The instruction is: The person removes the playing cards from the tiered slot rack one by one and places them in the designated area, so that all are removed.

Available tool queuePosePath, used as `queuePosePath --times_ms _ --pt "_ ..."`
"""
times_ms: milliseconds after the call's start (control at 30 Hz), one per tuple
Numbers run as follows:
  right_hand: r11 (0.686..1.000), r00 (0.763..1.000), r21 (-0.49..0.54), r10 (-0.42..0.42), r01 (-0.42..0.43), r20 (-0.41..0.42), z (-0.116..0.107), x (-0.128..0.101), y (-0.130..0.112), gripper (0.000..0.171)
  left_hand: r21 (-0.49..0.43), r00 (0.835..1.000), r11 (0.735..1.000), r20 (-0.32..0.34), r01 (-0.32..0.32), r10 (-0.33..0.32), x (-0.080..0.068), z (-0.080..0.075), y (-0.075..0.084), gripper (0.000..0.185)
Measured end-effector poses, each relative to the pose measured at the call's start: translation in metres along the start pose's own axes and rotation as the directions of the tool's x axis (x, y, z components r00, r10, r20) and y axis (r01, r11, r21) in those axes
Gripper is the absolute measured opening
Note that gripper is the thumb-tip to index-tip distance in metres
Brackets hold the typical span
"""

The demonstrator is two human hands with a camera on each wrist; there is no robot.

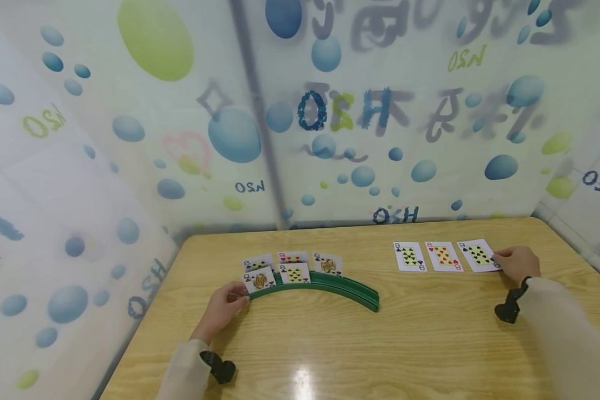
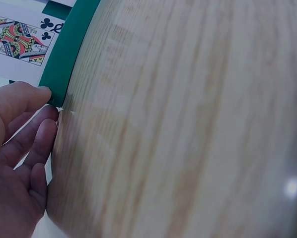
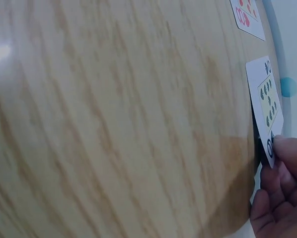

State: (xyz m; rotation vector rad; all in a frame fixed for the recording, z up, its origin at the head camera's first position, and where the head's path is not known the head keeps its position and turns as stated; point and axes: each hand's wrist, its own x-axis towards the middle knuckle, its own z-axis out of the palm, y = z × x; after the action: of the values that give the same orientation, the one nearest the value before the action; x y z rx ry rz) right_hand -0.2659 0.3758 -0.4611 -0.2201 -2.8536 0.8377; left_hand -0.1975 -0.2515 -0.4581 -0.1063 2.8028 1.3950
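Left hand [image 1: 226, 304] and right hand [image 1: 517, 262], both forward, fingers curled.

A light wooden table [image 1: 430, 344] is sitting against translucent walls [image 1: 155, 139] printed with blue and green bubbles. Two nine cards [image 1: 410, 256] [image 1: 444, 256] are lying face up, side by side, near its far right edge.
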Motion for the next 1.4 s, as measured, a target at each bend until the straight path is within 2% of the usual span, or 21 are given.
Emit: queuePosePath --times_ms 167,1000,1400 --pt "1.000 0.999 -0.001 0.029 -0.029 -0.019 0.000 -0.001 -0.002 0.027 0.008 1.000 1.000 0.001 0.013 -0.013 0.001 0.000 0.001 0.024" --pt "0.983 0.983 0.018 0.182 -0.183 0.033 0.009 0.004 -0.004 0.025 0.009 1.000 1.000 -0.007 -0.003 0.003 0.001 0.001 -0.001 0.025" --pt "0.992 0.992 0.005 0.128 -0.128 0.025 0.005 0.000 -0.006 0.026 0.010 1.000 1.000 -0.009 -0.007 0.008 0.000 0.001 -0.001 0.026"
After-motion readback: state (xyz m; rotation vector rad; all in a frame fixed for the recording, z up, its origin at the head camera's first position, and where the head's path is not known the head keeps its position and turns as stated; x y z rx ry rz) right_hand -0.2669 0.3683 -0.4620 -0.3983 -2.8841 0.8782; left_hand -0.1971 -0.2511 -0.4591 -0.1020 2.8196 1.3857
